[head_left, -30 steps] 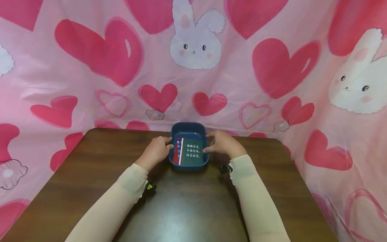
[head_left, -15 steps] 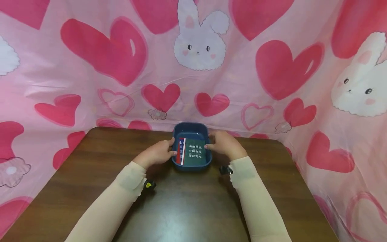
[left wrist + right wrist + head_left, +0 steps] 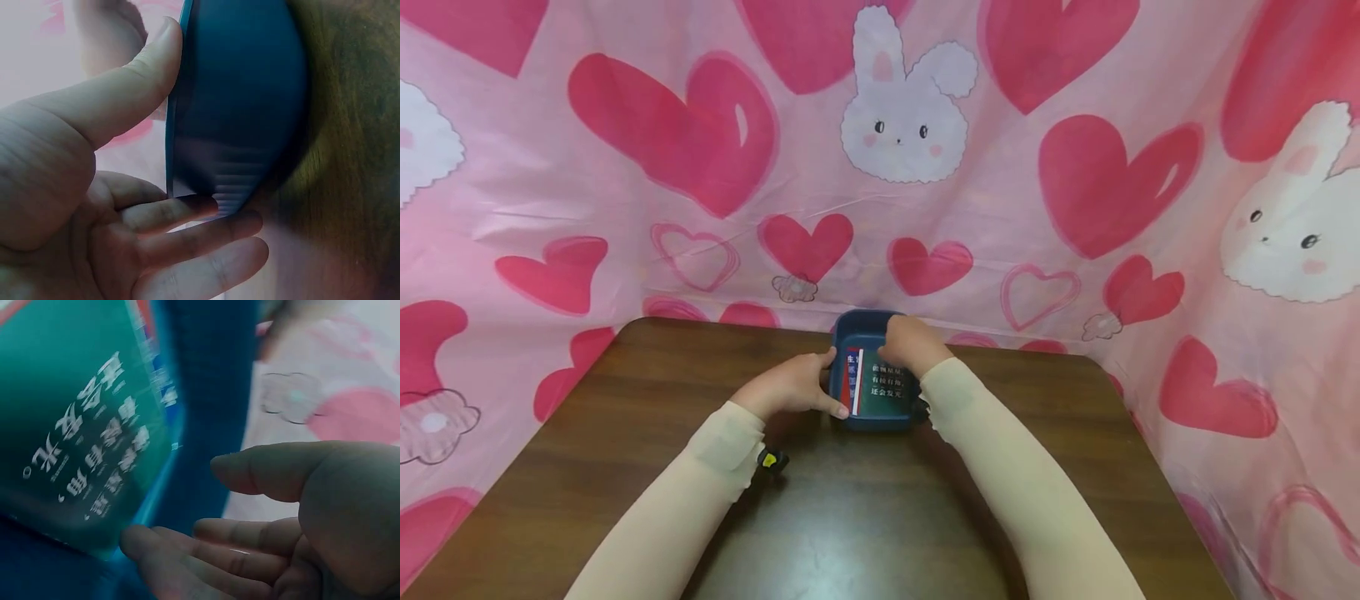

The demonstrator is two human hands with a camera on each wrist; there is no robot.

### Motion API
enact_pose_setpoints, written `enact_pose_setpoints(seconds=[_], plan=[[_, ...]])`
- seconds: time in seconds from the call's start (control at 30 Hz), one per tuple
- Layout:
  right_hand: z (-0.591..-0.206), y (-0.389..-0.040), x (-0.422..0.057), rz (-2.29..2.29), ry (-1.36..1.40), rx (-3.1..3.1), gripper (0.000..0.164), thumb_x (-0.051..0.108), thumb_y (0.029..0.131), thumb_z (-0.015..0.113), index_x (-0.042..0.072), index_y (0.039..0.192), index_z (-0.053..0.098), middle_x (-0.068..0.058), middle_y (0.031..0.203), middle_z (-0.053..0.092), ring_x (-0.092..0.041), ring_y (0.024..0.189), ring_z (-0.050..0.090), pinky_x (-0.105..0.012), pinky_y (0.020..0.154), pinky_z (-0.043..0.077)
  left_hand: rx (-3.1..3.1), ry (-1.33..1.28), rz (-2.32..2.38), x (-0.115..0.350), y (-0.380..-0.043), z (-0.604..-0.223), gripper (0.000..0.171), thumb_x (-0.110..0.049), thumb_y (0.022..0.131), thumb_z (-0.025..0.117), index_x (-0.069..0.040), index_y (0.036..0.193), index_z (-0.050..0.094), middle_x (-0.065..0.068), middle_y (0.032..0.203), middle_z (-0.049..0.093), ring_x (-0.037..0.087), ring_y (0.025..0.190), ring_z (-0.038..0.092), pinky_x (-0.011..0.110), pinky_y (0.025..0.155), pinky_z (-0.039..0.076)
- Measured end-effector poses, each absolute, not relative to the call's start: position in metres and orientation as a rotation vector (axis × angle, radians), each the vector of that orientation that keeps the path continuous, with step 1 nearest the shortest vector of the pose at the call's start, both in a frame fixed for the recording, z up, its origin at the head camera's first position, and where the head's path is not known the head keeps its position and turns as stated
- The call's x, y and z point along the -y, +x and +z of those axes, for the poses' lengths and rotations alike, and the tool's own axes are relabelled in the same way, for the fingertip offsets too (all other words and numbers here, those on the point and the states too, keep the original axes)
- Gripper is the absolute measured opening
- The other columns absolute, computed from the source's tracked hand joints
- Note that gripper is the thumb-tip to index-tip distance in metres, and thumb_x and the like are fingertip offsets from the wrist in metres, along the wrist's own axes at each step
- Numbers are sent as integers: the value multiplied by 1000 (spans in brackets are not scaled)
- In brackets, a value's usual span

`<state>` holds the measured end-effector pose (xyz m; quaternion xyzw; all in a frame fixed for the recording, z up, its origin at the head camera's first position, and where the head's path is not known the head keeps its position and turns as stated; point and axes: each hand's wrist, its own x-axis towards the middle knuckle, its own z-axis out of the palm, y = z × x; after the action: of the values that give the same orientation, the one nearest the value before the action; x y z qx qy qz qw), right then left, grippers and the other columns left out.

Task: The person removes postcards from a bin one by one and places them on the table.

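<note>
A dark blue plastic box (image 3: pixel 865 318) stands near the table's back edge. Inside lies a green card (image 3: pixel 880 405) with white Chinese characters, its left side beside a blue card with a red edge (image 3: pixel 852 375). My left hand (image 3: pixel 793 385) is at the box's left side. Its thumb touches the rim near the front corner, while the fingers (image 3: pixel 212 253) stretch along the outer wall. Over the box's right part is my right hand (image 3: pixel 916 343), partly covering the green card. In the right wrist view its fingers (image 3: pixel 181 562) extend loosely near the card's corner.
The box stands on a brown wooden table (image 3: pixel 850 517). A pink curtain (image 3: pixel 715 150) with hearts and rabbits hangs behind and at both sides. Dark wrist devices, one with a yellow mark (image 3: pixel 770 459), hang below the sleeves.
My right hand has left the box's right side and moved left over its inside. My left thumb has slid toward the front left corner. The box and cards keep their place on the table.
</note>
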<state>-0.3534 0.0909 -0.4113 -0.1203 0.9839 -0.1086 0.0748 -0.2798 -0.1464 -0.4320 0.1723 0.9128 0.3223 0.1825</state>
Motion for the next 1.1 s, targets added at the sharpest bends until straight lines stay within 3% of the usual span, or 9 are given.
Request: enact_pose_setpoints(seconds=[0.17,0.33,0.47,0.63,0.83,1.0,1.1], plan=[[-439,-388,-77,-157,-322,-2870,37,33,96,82,4,118,82,-10,114,82,-26,94,71,-46,98,64,-2581,468,905,148,-279,-434,124,-45,86,100,-1,178,29,22,173,54,43,154,58,66,127,48],[-430,-393,-59,-88,-148,-2678,70,47,93,92,11,149,72,-7,132,78,-24,117,71,-47,114,60,-2585,478,909,147,-277,-434,123,-43,87,99,0,178,29,24,173,54,43,155,58,66,128,47],[-407,-377,-47,-229,53,-2512,89,41,90,98,12,164,56,-8,141,71,-27,127,68,-49,114,62,-2589,501,906,145,-276,-432,123,-42,87,99,3,177,29,25,173,53,44,155,58,66,129,46],[-396,-364,-42,-333,175,-2458,90,39,89,98,12,164,56,-11,142,69,-30,124,68,-52,108,66,-2590,499,905,145,-276,-433,122,-42,87,100,3,177,30,25,174,51,43,155,58,64,129,47],[-425,-385,-44,-194,-48,-2511,82,54,92,91,12,157,64,-7,140,73,-26,119,69,-47,105,66,-2617,514,864,145,-277,-433,123,-44,87,100,6,175,31,27,175,49,41,157,57,62,131,45],[-437,-397,-50,-207,-172,-2608,69,54,93,89,4,138,76,-11,121,80,-28,100,77,-46,89,70,-2611,506,872,145,-277,-433,123,-44,87,99,4,176,30,26,169,57,37,148,65,61,129,48],[-436,-399,-53,-242,-145,-2615,65,52,95,89,2,135,77,-12,117,81,-28,92,79,-46,80,71,-2616,507,883,146,-277,-432,123,-43,87,100,3,177,30,24,165,62,35,143,67,60,128,49]])
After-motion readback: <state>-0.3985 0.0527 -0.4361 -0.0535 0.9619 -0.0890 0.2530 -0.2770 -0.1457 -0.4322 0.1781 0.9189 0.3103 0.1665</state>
